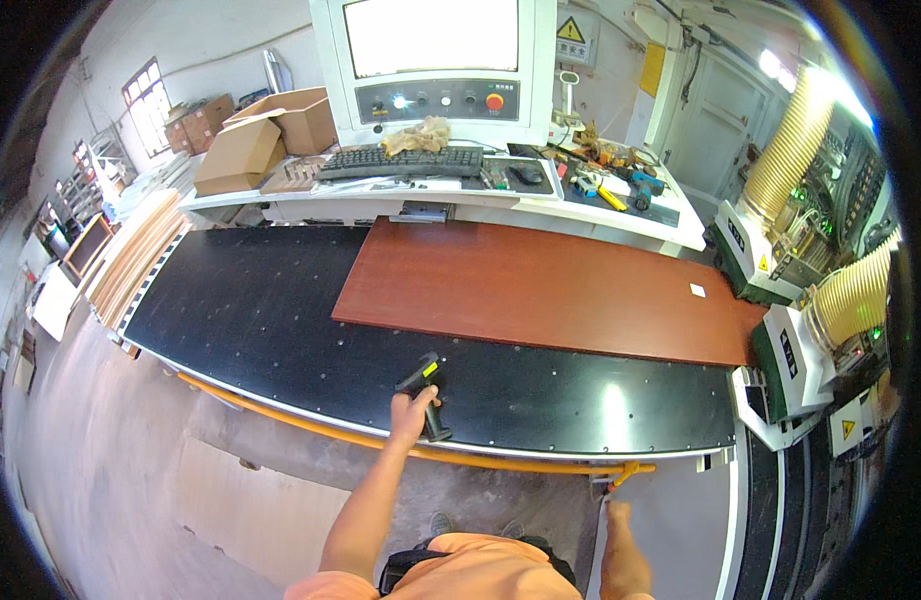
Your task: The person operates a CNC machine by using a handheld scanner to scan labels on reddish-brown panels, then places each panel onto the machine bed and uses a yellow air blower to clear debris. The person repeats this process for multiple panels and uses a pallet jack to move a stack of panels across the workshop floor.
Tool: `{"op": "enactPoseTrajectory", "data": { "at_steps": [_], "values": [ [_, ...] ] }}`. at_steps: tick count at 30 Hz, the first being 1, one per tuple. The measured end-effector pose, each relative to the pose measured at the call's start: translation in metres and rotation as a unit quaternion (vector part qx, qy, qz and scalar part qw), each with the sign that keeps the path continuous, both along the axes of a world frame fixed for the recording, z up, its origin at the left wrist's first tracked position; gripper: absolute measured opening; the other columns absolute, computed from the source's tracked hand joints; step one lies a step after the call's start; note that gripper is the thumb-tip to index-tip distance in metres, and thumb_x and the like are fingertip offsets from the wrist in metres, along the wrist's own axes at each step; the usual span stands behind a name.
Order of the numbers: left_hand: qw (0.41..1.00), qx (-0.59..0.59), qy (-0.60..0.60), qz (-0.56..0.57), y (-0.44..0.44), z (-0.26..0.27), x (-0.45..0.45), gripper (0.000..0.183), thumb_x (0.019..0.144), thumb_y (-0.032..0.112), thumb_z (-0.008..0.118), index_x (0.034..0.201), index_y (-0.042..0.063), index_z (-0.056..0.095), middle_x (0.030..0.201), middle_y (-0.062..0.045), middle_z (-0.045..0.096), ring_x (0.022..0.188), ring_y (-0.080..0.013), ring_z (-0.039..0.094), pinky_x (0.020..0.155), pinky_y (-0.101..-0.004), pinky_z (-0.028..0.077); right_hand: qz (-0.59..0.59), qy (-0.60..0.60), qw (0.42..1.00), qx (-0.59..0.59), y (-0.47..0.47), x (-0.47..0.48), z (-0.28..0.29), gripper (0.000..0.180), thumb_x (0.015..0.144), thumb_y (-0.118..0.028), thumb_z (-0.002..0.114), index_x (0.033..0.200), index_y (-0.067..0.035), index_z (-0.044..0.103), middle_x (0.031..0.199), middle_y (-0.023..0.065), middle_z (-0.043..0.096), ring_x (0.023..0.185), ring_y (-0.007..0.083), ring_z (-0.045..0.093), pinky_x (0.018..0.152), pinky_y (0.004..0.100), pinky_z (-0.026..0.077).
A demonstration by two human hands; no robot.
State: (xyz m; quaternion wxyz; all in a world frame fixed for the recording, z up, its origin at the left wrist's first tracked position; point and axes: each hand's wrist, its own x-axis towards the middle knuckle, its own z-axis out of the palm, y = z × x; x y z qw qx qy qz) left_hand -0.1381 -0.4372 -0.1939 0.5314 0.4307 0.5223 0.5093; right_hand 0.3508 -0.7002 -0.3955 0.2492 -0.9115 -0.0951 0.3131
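My left hand (413, 412) is closed round the grip of a black handheld barcode scanner (423, 375) with a yellow label, over the front edge of the black machine table (265, 322). My right hand (618, 511) is low at the right, beside the end of the yellow rail (505, 462) under the table's front edge; its fingers are hard to make out. Behind the scanner, a reddish-brown wooden panel (535, 285) lies flat on the table, with a small white label (697, 290) near its right end.
Two machine heads (798, 360) with ribbed hoses (790, 142) stand at the right. Behind the panel, a white desk (505, 197) bears a keyboard (400, 161), a mouse (526, 173) and tools, below a control cabinet (438, 100). Wooden strips (134, 262) stand at the left.
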Motion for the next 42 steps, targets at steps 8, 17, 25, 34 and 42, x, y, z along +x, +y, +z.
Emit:
{"op": "enactPoseTrajectory", "data": {
  "at_steps": [8,17,25,34,42],
  "values": [
    [0.998,-0.023,0.016,0.06,-0.001,0.01,0.012,0.028,0.087,0.027,0.073,0.088,-0.001,0.071,0.07,-0.007,0.067,0.059,-0.0147,0.062,0.057,-0.0304,0.048,0.062,0.01,0.987,0.145,0.033,0.044,-0.07,0.029,0.084,-0.013,0.069,0.108,0.0,0.06,0.093,0.0136,0.068,0.079,0.0259,0.068,0.064,0.0405,0.054],
    [0.993,-0.02,0.006,0.112,-0.001,0.002,0.019,0.028,0.087,0.028,0.073,0.084,0.0,0.07,0.068,-0.006,0.066,0.058,-0.0142,0.061,0.056,-0.03,0.047,-0.103,0.164,0.91,0.367,0.022,0.064,-0.011,0.025,0.099,-0.027,0.059,0.104,-0.002,0.059,0.074,0.0112,0.064,0.049,0.0198,0.06,0.045,0.0324,0.05],
    [0.996,-0.013,0.023,0.085,0.006,-0.004,0.016,0.029,0.087,0.03,0.072,0.088,0.0,0.068,0.067,-0.007,0.065,0.057,-0.0158,0.061,0.057,-0.0304,0.048,-0.264,0.136,0.758,0.581,-0.038,0.07,0.16,0.043,0.102,-0.049,0.052,0.126,-0.013,0.056,0.094,0.0046,0.065,0.047,0.0084,0.046,0.039,0.0219,0.035],
    [0.999,-0.017,0.026,0.043,0.02,-0.001,0.016,0.029,0.088,0.029,0.07,0.09,0.0,0.067,0.065,-0.008,0.065,0.057,-0.016,0.061,0.058,-0.0312,0.048,0.288,0.257,0.865,0.32,0.005,-0.093,0.252,0.05,0.105,-0.05,0.043,0.122,-0.007,0.062,0.088,0.0013,0.065,0.054,0.0076,0.049,0.046,0.0236,0.038],
    [0.998,-0.016,-0.005,0.054,0.018,0.004,0.015,0.032,0.084,0.031,0.072,0.076,0.0,0.07,0.076,-0.01,0.07,0.069,-0.02,0.066,0.068,-0.034,0.049,0.426,0.369,0.795,0.224,0.01,-0.145,0.289,0.047,0.109,-0.044,0.039,0.108,-0.005,0.065,0.069,-0.0003,0.054,0.049,0.0075,0.044,0.046,0.025,0.037]
  ]
}}
